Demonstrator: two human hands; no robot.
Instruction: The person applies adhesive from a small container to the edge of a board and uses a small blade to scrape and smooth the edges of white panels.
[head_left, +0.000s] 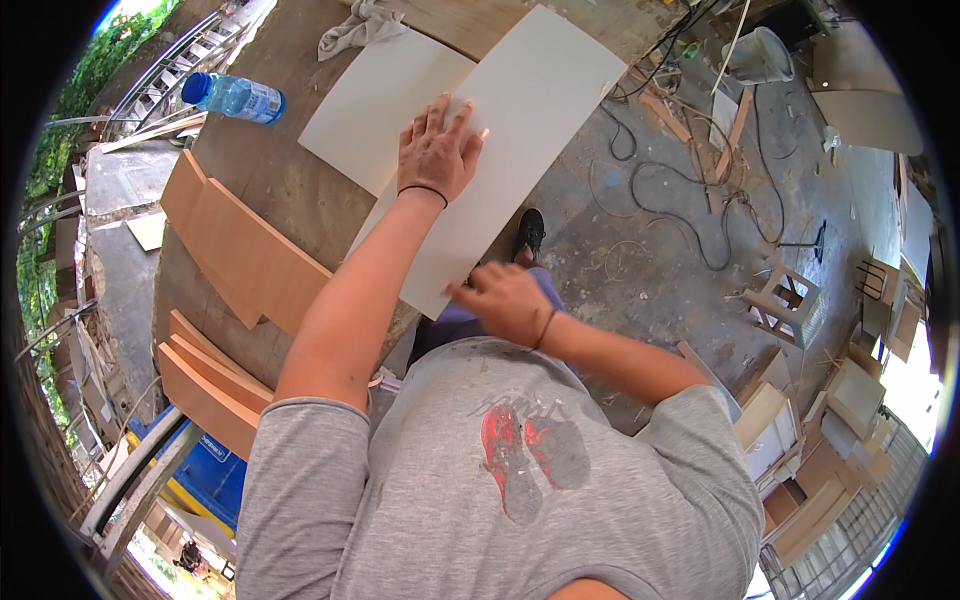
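- Here we see a long pale panel lying across a worn wooden workbench, its near end jutting past the bench edge toward the body
- The left hand lies flat on the panel's middle, fingers spread and palm pressed down, a thin black band at the wrist
- The right hand closes on the panel's near corner, fingers curled around the edge and pinching it
- A second pale sheet lies under the panel, just to its left
- A crumpled grey rag sits at the bench's far side, touching that sheet's far corner as far as we can tell
- A blue-capped water bottle lies on its side near the bench's left rim
- Tan wooden boards lean against the bench's left side
- Beyond, black cables snake over the concrete floor, and a small wooden stool stands well apart to the right
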